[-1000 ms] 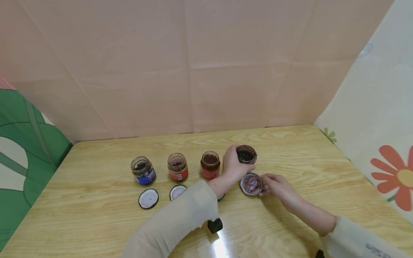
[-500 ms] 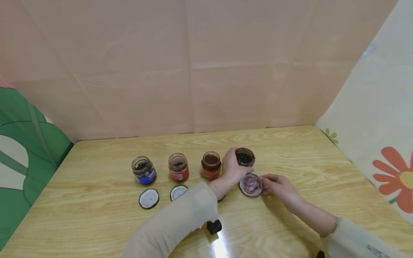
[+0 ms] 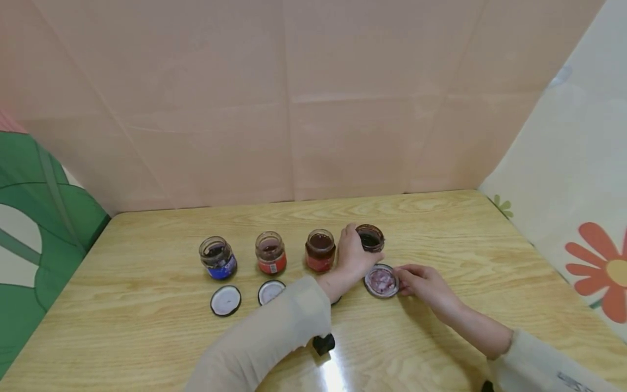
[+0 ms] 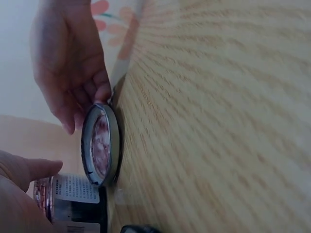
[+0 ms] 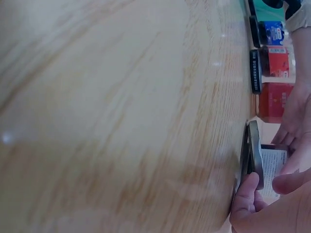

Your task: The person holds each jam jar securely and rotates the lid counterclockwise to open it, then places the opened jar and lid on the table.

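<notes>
My left hand [image 3: 354, 253] grips an open glass jar [image 3: 370, 239] of dark contents at the right end of a row of jars. Its thumb lies along the near side, and a white printed label [image 4: 80, 188] shows in the left wrist view. Just in front of that jar, the thumb and fingers of my right hand [image 3: 426, 286] pinch the right edge of a round lid [image 3: 382, 281]. The lid's inner face is up, smeared with purplish-red residue. Seen from the right wrist, this lid [image 5: 255, 153] leans slightly, close over the table.
To the left stand a jar with a blue label [image 3: 222, 267] and two red-labelled ones, a clearer jar [image 3: 271, 261] and a darker jar [image 3: 320, 258], all uncovered. White-lined lids [image 3: 226, 301] lie before them; my left sleeve [image 3: 274, 326] covers part of this row on the wooden table [image 3: 122, 326].
The jar in my left hand has shifted slightly left and toward me. My right hand keeps its pinch on the lid, which has barely moved.
</notes>
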